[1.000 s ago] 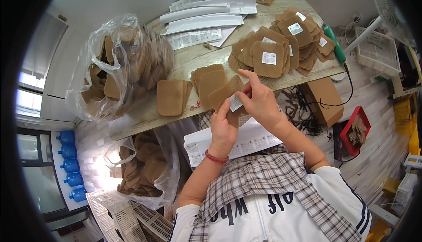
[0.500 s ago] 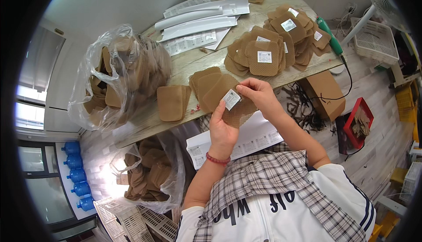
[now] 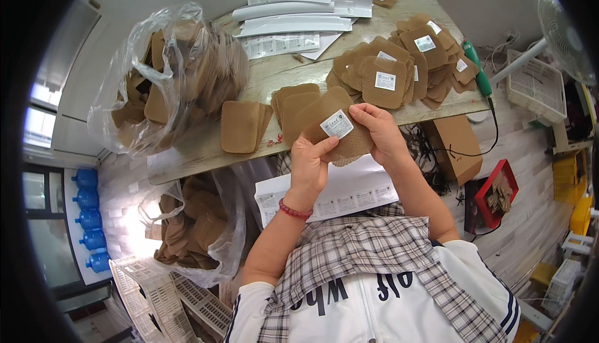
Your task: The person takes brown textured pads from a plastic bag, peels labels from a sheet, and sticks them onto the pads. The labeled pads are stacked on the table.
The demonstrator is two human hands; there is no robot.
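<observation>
Hands, left hand [image 3: 310, 167] and right hand [image 3: 376, 128], pinch a tan perforated patch [image 3: 337, 132] (white square label [image 3: 337, 123]).

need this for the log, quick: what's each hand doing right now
Left hand: closed on the tan patch, thumb by its white label.
Right hand: closed on the same patch's right edge.

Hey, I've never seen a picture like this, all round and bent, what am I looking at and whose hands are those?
This comes from a wide camera on a person's head, looking down, so straight edges curve. No machine: the left hand and right hand are the wearer's own. Together they hold a tan patch with a small white label on it. On the wooden table lie a plain stack of patches, a labelled pile, a clear bag of patches and white label sheets. Another sheet rests on the lap.
</observation>
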